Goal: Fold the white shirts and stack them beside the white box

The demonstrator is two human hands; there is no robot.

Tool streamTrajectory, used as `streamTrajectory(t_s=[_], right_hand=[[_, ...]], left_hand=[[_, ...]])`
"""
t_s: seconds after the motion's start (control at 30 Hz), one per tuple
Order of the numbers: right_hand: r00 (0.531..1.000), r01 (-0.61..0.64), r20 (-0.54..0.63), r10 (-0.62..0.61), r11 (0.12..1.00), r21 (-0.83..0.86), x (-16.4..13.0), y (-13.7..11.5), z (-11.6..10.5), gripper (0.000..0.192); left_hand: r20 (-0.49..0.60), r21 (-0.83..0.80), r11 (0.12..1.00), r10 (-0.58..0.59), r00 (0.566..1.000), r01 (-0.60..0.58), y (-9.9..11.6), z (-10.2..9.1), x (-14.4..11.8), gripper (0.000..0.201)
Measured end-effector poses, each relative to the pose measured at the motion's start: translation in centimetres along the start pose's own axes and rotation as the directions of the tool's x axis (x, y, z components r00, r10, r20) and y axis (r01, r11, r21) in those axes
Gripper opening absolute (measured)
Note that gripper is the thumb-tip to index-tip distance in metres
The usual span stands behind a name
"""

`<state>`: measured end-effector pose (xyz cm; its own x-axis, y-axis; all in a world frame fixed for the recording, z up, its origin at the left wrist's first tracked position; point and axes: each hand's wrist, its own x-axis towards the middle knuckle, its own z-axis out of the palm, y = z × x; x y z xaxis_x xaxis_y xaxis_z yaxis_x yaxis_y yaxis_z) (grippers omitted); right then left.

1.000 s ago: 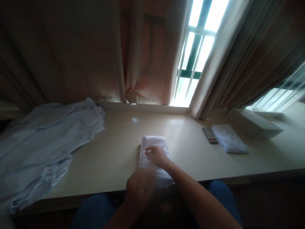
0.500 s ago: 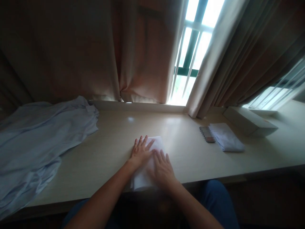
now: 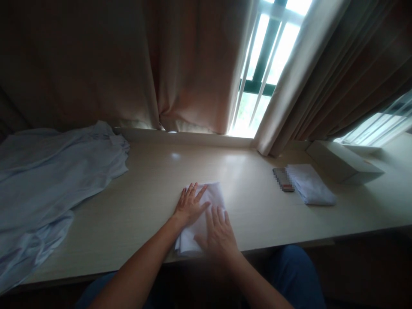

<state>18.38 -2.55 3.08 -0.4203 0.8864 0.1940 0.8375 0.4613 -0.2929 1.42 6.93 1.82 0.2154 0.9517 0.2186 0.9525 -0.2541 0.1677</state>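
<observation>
Cloth (image 3: 212, 195): white, folded small, at counter (image 3: 144, 201) near edge, my left hand (image 3: 189, 206) and right hand (image 3: 219, 234) flat and open on it. Second folded cloth (image 3: 310, 184) lies right. Unfolded garments (image 3: 48, 171) wait left, so most looks undone.

Folded white cloth (image 3: 215, 195), flat on desk (image 3: 144, 193)

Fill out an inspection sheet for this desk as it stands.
Surface: pale wooden desk, glossy, under a window.
Job's things: folded white cloth near the front edge.
Clutter: light blue garment spread at far left; second folded white cloth, small dark item beside it, flat white box at right.
Grips: left hand and right hand both flat on the cloth, fingers spread.
Cables: nothing seen.
Surroundings: brown curtains, barred window.
</observation>
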Motion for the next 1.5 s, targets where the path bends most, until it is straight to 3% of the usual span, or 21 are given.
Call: streamTrajectory(t_s=[0.13, 0.23, 0.33, 0.4, 0.47, 0.6, 0.7, 0.83, 0.93, 1.03, 1.13, 1.27, 1.4, 1.5], right_hand=[[1.000, -0.027, 0.003, 0.027, 0.999, 0.021, 0.3, 0.2, 0.0, 0.091], [0.998, -0.052, 0.025, 0.050, 0.997, 0.055, 0.6, 1.0, -0.9, 0.081], [0.993, -0.105, -0.046, 0.108, 0.993, 0.045, 2.4, 2.5, -2.8, 0.067], [0.988, -0.121, -0.098, 0.121, 0.993, 0.002, 4.5, 3.5, -3.9, 0.067], [0.993, -0.095, -0.076, 0.092, 0.995, -0.038, 7.0, 4.5, -4.4, 0.072], [0.991, -0.052, 0.117, 0.056, 0.998, -0.039, 11.0, 5.6, -2.6, 0.084], [0.982, -0.098, 0.163, 0.099, 0.995, -0.011, 12.1, 6.0, -0.5, 0.088], [0.983, -0.107, 0.147, 0.106, 0.994, 0.002, 12.3, 6.4, 0.7, 0.089], [0.988, -0.093, 0.120, 0.094, 0.996, -0.008, 12.2, 6.5, 0.6, 0.087], [0.992, -0.088, 0.089, 0.090, 0.996, -0.024, 11.7, 6.4, 0.4, 0.085], [0.992, -0.066, 0.101, 0.070, 0.997, -0.042, 10.6, 6.6, 0.1, 0.083], [0.991, -0.097, 0.089, 0.103, 0.993, -0.066, 9.2, 7.8, -1.0, 0.084], [0.990, -0.126, 0.056, 0.132, 0.987, -0.100, 7.8, 8.9, -2.6, 0.074], [0.988, -0.155, 0.000, 0.156, 0.983, -0.102, 5.6, 8.9, -3.1, 0.065]], left_hand=[[0.025, -0.008, 1.000, 0.019, 1.000, -0.018, 0.0, -0.4, 1.1, 0.071], [0.018, 0.004, 0.999, 0.037, 0.999, -0.037, 0.5, -1.5, 0.6, 0.071], [-0.075, 0.037, 0.998, 0.049, 0.996, -0.047, 2.1, -2.9, -1.6, 0.072], [-0.108, 0.042, 0.997, 0.076, 0.991, -0.072, 3.5, -3.6, -3.9, 0.076], [-0.096, 0.032, 0.995, 0.092, 0.991, -0.090, 4.7, -3.6, -6.3, 0.084], [-0.053, 0.022, 0.998, 0.057, 0.997, -0.056, 5.6, -2.1, -9.6, 0.092], [-0.059, 0.025, 0.999, 0.038, 0.998, -0.036, 5.7, -0.9, -10.3, 0.092], [-0.067, 0.020, 1.000, 0.025, 0.997, -0.023, 5.9, -0.2, -10.1, 0.095], [-0.029, -0.003, 1.000, -0.005, 1.000, 0.005, 5.7, -1.0, -9.2, 0.090], [-0.024, -0.038, 0.999, -0.013, 1.000, 0.012, 5.1, -2.9, -6.7, 0.075], [-0.105, -0.033, 0.999, 0.036, 0.994, -0.040, 4.6, -4.0, -3.3, 0.067], [-0.055, 0.005, 1.000, -0.021, 0.998, 0.021, 4.8, -1.8, -0.6, 0.073], [-0.115, 0.018, 0.999, -0.025, 0.993, 0.027, 5.6, 1.4, -0.6, 0.077], [-0.128, 0.013, 1.000, 0.003, 0.992, -0.001, 5.9, 2.1, -0.3, 0.079]])
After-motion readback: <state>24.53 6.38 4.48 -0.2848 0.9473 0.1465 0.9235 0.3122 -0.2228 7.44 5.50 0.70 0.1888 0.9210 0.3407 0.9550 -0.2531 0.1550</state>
